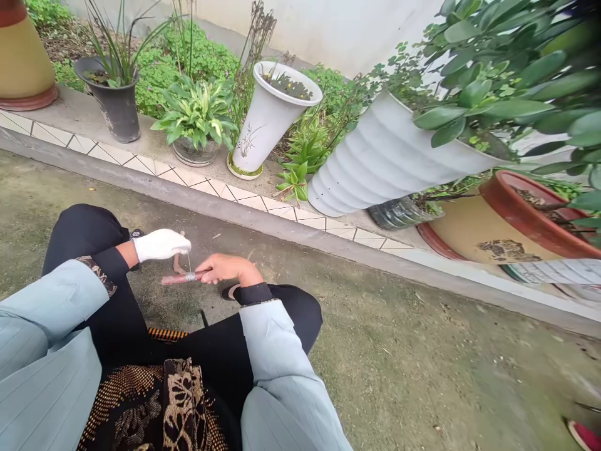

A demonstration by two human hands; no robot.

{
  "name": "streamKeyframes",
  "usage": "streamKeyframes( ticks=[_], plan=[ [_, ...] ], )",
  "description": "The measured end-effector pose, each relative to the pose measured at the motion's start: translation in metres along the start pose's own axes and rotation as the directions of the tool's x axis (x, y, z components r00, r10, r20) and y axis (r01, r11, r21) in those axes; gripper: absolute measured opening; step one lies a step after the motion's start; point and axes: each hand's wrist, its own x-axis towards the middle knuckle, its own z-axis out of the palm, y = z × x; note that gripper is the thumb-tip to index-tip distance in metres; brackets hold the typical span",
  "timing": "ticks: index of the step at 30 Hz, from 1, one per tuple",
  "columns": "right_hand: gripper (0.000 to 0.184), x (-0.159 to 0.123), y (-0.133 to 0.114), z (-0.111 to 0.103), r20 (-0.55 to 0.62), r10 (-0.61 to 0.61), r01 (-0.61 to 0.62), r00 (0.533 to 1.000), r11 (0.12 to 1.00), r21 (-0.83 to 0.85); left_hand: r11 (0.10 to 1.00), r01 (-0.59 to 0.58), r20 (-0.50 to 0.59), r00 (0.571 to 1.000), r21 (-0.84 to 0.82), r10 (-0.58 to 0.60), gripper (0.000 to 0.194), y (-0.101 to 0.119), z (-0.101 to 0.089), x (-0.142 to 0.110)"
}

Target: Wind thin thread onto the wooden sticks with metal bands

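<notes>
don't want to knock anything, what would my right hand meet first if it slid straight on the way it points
Most likely the grey coil wound round the reddish-brown stick, just ahead of the right hand; exact depth is hard to judge.

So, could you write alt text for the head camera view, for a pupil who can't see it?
A bare right hand holds a reddish-brown stick wound with thin wire or string, which runs up to the white-gloved left hand. Beyond the bent knees, potted plants line a tiled ledge.
</notes>
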Motion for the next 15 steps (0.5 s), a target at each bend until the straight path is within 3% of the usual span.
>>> streamKeyframes(
  ticks=[1,3,5,7,9,11,13,15],
  plan=[
    [0.026,-0.006,0.0,-0.002,-0.041,-0.148,0.152,0.988,0.981,0.122,0.993,0.029,0.004,1.0,-0.114,-0.028,0.03,0.001,-0.002,0.0],
    [0.036,-0.018,0.002,-0.008,-0.364,-0.25,0.372,0.897,0.872,0.318,0.947,0.103,0.026,0.995,-0.306,-0.1,0.035,0.006,-0.005,0.001],
    [0.04,-0.024,0.004,-0.014,-0.611,-0.178,0.49,0.771,0.778,0.392,0.911,0.149,0.041,0.989,-0.384,-0.145,0.038,0.011,-0.008,0.0],
    [0.039,-0.022,0.007,-0.018,-0.709,-0.068,0.498,0.702,0.759,0.419,0.921,0.152,0.045,0.988,-0.358,-0.146,0.038,0.014,-0.008,0.0],
    [0.034,-0.013,0.01,-0.019,-0.73,0.039,0.411,0.683,0.806,0.427,0.951,0.124,0.052,0.992,-0.282,-0.114,0.037,0.013,-0.005,0.0],
    [0.028,-0.003,0.013,-0.019,-0.725,0.128,0.246,0.677,0.889,0.386,0.984,0.095,0.067,0.994,-0.153,-0.086,0.037,0.009,0.0,-0.001],
    [0.025,0.005,0.014,-0.017,-0.714,0.171,0.041,0.679,0.962,0.269,0.998,0.068,0.076,0.995,0.007,-0.068,0.036,0.006,0.006,-0.003],
    [0.026,0.01,0.012,-0.015,-0.71,0.179,-0.168,0.682,0.982,0.087,0.994,0.051,0.033,0.998,0.096,-0.055,0.034,0.003,0.011,-0.004]
  ],
)
